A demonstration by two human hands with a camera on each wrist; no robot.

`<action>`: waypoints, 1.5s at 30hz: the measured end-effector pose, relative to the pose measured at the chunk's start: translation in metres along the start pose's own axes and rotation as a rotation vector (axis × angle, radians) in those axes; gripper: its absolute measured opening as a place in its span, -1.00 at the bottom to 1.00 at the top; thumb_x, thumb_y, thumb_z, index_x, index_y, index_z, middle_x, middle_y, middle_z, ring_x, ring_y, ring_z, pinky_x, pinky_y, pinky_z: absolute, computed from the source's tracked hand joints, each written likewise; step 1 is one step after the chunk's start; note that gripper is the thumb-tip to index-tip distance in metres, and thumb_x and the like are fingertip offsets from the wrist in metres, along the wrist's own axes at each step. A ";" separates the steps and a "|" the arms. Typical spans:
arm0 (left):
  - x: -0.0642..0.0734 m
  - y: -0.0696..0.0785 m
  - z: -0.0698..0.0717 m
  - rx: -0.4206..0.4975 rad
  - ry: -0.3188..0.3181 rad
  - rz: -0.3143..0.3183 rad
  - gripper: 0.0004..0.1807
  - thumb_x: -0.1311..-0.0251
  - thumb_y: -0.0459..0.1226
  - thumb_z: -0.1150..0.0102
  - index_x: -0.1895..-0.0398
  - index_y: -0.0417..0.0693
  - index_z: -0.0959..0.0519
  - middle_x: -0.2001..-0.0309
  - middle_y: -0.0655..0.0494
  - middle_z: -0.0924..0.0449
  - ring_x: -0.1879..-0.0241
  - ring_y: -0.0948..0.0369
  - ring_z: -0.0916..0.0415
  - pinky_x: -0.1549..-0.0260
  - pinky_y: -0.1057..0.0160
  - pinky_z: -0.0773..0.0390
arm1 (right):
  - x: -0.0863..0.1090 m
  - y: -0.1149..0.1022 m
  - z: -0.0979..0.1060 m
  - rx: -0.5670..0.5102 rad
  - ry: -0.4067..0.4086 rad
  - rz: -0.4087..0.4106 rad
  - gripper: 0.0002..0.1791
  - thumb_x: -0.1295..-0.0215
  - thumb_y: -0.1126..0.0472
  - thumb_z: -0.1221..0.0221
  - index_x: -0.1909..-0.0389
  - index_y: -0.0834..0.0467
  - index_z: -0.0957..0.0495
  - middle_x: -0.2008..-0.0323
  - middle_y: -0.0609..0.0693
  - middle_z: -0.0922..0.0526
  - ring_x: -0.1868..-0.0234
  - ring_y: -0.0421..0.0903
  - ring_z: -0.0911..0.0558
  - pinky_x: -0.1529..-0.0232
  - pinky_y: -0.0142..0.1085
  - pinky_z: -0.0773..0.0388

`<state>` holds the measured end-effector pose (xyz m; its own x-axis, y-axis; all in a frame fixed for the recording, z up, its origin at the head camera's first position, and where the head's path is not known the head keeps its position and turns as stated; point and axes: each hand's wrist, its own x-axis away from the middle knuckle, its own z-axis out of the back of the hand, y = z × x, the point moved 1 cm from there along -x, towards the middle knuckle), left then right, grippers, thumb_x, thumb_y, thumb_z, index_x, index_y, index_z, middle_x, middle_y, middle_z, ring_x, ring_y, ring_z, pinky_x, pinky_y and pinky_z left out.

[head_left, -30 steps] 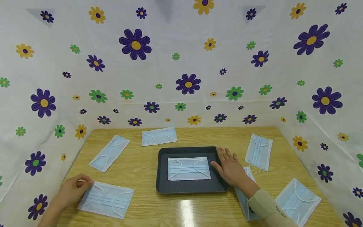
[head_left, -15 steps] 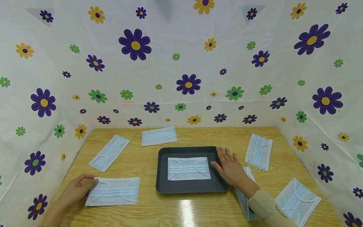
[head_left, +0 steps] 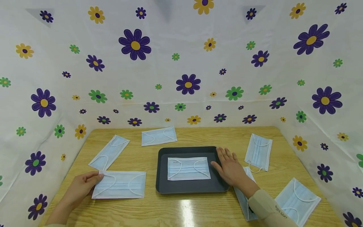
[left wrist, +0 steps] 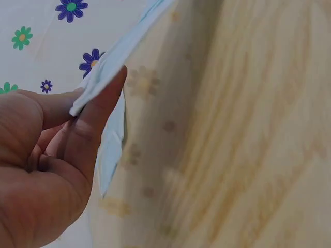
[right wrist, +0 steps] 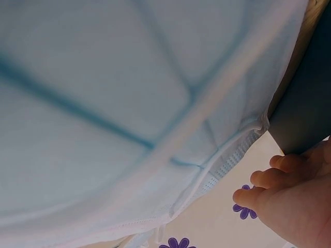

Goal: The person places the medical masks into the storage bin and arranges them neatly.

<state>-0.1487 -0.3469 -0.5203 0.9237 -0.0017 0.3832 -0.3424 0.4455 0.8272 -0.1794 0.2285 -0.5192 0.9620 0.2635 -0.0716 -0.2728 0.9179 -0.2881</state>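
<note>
At the left of the head view, my left hand (head_left: 80, 190) pinches a pale blue face mask (head_left: 122, 185) by its upper left corner. The left wrist view shows the mask (left wrist: 109, 75) between thumb and fingers, tilted away from the wood. A dark grey tray (head_left: 190, 188) lies mid-table with one flat face mask (head_left: 188, 169) in it, ear loops upward. My right hand (head_left: 231, 168) rests with straight fingers along the tray's right rim. Under the right forearm lies another mask (head_left: 243, 201), partly hidden; a mask (right wrist: 103, 129) fills much of the right wrist view.
More face masks lie around the wooden table (head_left: 158, 211): a slanted mask (head_left: 110, 153) at left, a mask (head_left: 159, 136) behind the tray, a mask (head_left: 258, 151) at back right, and a mask (head_left: 298, 200) at front right. A flower-printed white cloth (head_left: 167, 66) surrounds the table.
The left hand has moved right and away from the body with the mask, which has swung level and come closer to the tray. The right hand and tray stay put.
</note>
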 end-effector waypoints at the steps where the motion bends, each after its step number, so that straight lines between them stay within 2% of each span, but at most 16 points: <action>1: 0.000 0.002 -0.001 0.022 -0.001 -0.002 -0.19 -0.59 0.00 -0.10 -0.55 -0.51 -0.20 -0.45 -0.42 -0.40 -0.07 0.37 -0.61 0.03 0.26 -0.74 | 0.000 0.000 0.000 -0.001 -0.001 0.000 -0.18 -0.67 -0.14 0.03 -0.62 0.39 -0.10 -0.60 0.35 -0.21 -0.63 0.39 -0.15 -0.55 0.39 -0.04; 3: 0.001 0.005 -0.002 0.049 0.002 -0.005 -0.19 -0.59 -0.01 -0.10 -0.55 -0.50 -0.19 -0.40 -0.35 -0.48 -0.02 0.41 -0.62 0.05 0.27 -0.74 | -0.001 0.000 0.000 -0.003 -0.002 -0.001 -0.18 -0.67 -0.14 0.03 -0.62 0.39 -0.09 -0.60 0.35 -0.20 -0.63 0.38 -0.15 -0.56 0.39 -0.04; 8: 0.000 0.012 -0.005 0.103 0.017 -0.028 -0.23 -0.59 -0.02 -0.11 -0.53 -0.48 -0.23 -0.21 -0.01 -0.67 0.08 0.45 -0.65 0.11 0.31 -0.73 | -0.001 0.000 0.000 -0.005 -0.006 -0.004 -0.17 -0.67 -0.15 0.04 -0.62 0.39 -0.09 -0.61 0.34 -0.20 -0.63 0.38 -0.15 -0.56 0.39 -0.04; 13: -0.001 0.017 -0.009 0.146 0.036 -0.057 -0.29 -0.58 -0.05 -0.13 -0.49 -0.44 -0.29 0.05 0.31 -0.74 0.18 0.43 -0.64 0.20 0.32 -0.73 | -0.001 0.000 0.000 -0.002 -0.007 -0.004 -0.16 -0.66 -0.16 0.03 -0.62 0.39 -0.09 -0.61 0.35 -0.19 -0.63 0.39 -0.16 -0.55 0.39 -0.04; 16: -0.001 0.021 -0.011 0.190 0.042 -0.068 -0.36 -0.58 -0.07 -0.13 -0.44 -0.41 -0.36 0.18 0.41 -0.73 0.24 0.41 -0.64 0.24 0.32 -0.72 | -0.001 0.000 0.000 -0.001 -0.006 -0.002 -0.16 -0.67 -0.16 0.04 -0.62 0.40 -0.09 -0.60 0.35 -0.20 -0.63 0.39 -0.16 -0.55 0.39 -0.04; 23: -0.001 0.030 -0.015 0.220 0.071 -0.073 -0.30 -0.56 -0.03 -0.16 -0.44 -0.44 -0.33 0.25 0.48 -0.70 0.30 0.43 -0.58 0.31 0.37 -0.68 | 0.000 0.001 -0.001 -0.009 -0.002 0.000 -0.18 -0.67 -0.14 0.03 -0.62 0.39 -0.09 -0.60 0.36 -0.20 -0.63 0.39 -0.16 -0.55 0.40 -0.04; 29: -0.001 0.040 -0.020 0.259 0.060 -0.099 -0.28 -0.57 -0.04 -0.15 -0.46 -0.45 -0.26 0.22 0.49 -0.70 0.29 0.44 -0.58 0.32 0.38 -0.67 | -0.001 0.002 -0.001 0.002 -0.004 0.002 -0.18 -0.68 -0.14 0.04 -0.63 0.38 -0.07 -0.60 0.36 -0.20 -0.63 0.39 -0.16 -0.55 0.39 -0.06; 39: 0.000 0.057 -0.024 0.232 0.077 -0.138 -0.31 -0.57 -0.01 -0.14 -0.42 -0.42 -0.31 0.23 0.48 -0.69 0.31 0.43 -0.56 0.33 0.38 -0.67 | -0.001 0.001 0.000 0.007 -0.004 -0.005 -0.17 -0.67 -0.13 0.02 -0.63 0.39 -0.07 -0.60 0.36 -0.20 -0.62 0.38 -0.17 -0.55 0.38 -0.07; 45: 0.001 0.064 -0.028 0.272 0.079 -0.138 -0.32 -0.56 -0.04 -0.16 -0.40 -0.44 -0.29 0.23 0.47 -0.71 0.29 0.43 -0.61 0.31 0.38 -0.69 | -0.001 0.001 -0.001 0.008 -0.009 -0.006 -0.17 -0.67 -0.14 0.03 -0.63 0.39 -0.07 -0.60 0.37 -0.20 -0.63 0.38 -0.17 -0.55 0.39 -0.08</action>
<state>-0.1647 -0.2931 -0.4784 0.9715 0.0291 0.2354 -0.2366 0.1905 0.9527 -0.1807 0.2287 -0.5198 0.9634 0.2609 -0.0609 -0.2674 0.9218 -0.2808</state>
